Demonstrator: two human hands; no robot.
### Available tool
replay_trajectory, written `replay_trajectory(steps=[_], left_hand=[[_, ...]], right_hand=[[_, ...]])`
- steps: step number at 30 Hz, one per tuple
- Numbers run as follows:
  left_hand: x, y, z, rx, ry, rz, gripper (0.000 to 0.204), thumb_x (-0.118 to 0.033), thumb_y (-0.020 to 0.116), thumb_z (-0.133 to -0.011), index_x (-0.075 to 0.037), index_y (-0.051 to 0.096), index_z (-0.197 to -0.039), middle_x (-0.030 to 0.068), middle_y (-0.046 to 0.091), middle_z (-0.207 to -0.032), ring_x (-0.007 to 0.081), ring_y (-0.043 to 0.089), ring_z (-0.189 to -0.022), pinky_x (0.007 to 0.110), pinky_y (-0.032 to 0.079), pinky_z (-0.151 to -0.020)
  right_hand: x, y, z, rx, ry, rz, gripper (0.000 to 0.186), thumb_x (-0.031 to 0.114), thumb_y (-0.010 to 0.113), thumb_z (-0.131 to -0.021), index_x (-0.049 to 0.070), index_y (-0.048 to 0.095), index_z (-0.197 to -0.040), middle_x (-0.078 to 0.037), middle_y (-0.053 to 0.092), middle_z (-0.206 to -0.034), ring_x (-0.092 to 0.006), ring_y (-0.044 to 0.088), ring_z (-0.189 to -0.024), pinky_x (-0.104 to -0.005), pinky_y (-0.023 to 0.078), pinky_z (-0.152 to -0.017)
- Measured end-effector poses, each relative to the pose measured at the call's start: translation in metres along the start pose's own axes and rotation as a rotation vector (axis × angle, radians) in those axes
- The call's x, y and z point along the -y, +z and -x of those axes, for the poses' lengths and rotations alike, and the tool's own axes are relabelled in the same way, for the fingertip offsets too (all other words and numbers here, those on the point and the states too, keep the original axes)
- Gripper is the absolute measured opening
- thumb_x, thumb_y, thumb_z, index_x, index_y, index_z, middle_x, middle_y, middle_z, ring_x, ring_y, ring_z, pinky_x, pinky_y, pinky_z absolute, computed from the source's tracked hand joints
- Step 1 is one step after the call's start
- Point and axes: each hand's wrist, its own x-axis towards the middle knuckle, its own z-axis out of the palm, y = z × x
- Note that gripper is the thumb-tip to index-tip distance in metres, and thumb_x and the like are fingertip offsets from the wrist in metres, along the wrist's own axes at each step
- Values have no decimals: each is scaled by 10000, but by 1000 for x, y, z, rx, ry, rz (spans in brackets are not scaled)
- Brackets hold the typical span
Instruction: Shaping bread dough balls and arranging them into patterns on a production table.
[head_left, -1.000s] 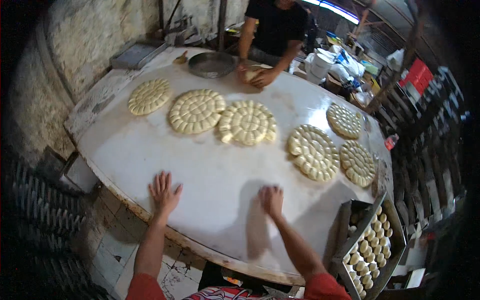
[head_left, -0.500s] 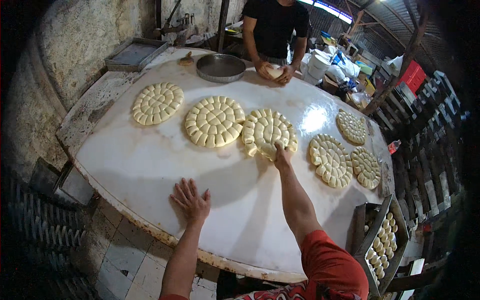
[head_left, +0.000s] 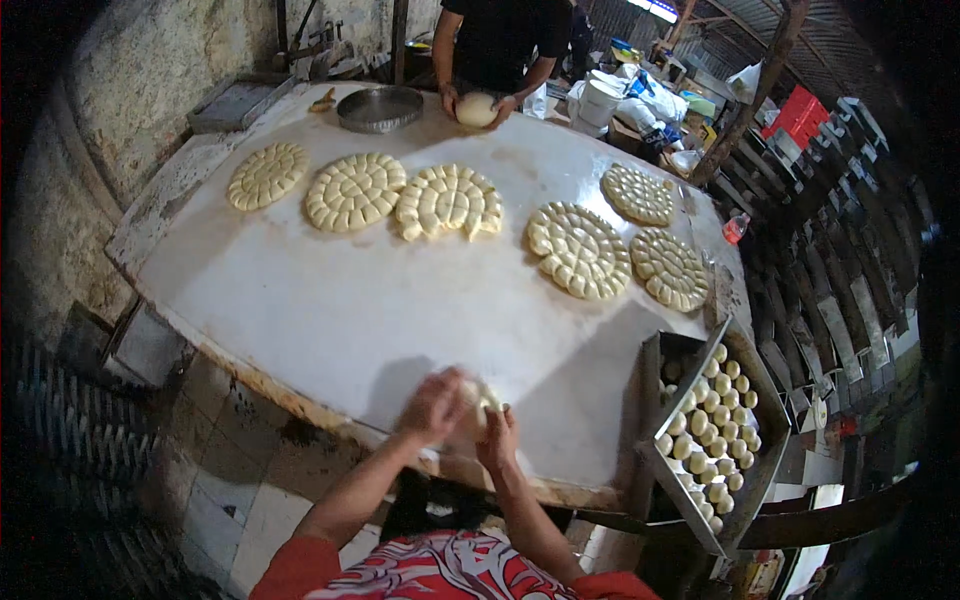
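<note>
Prob. shaping step, near edge of desk: R hand, fingers clamped on dough; L hand blurred, fingers can't tell; next move prob. needs firm hold.

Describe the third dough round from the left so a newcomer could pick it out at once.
On the white table, find the round metal pan at the far edge. Nearer the camera and slightly right sits the dough round, at the right end of a row of three. Its near edge is ragged and broken, unlike the fuller, even rims of the middle round and left round.
</note>
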Motion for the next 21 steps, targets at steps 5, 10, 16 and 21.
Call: replay_trajectory(steps=[5, 10, 16, 21], left_hand=[[-135, 58, 53, 170, -412, 326, 523, -367, 629, -826, -9, 438, -1157, 224, 498, -1073, 395, 529, -969, 445, 428, -867], [-177, 73, 60, -199, -235, 223, 447, -258, 660, -802, 36, 444, -1061, 209, 464, -1026, 382, 472, -976, 444, 399, -843], [-175, 21, 51, 10, -70, 93, 261, -170, 653, -753, 6, 534, -903, 172, 515, -878, 340, 501, -832, 430, 381, -811], [-163, -90, 69, 398, -409, 635, 244, -238, 570, -878, 2, 560, -923, 97, 547, -793, 200, 539, -701, 294, 437, -656]], right_hand=[[31, -47, 79, -69, -82, -404, 72, 120, 512, -908, 80, 474, -954, -78, 570, -963, -186, 581, -813, -320, 525, -681], [69, -42, 94, -86, -204, -287, 125, 181, 560, -907, 83, 491, -870, -38, 590, -873, -129, 562, -762, -269, 489, -653], [132, -4, 64, -188, -407, -109, 164, 198, 583, -867, 50, 558, -933, -33, 546, -780, -97, 490, -625, -231, 395, -528], [175, 56, -10, -234, -671, 18, 184, 199, 538, -894, 21, 562, -933, -51, 581, -818, -134, 536, -702, -249, 451, -625]])
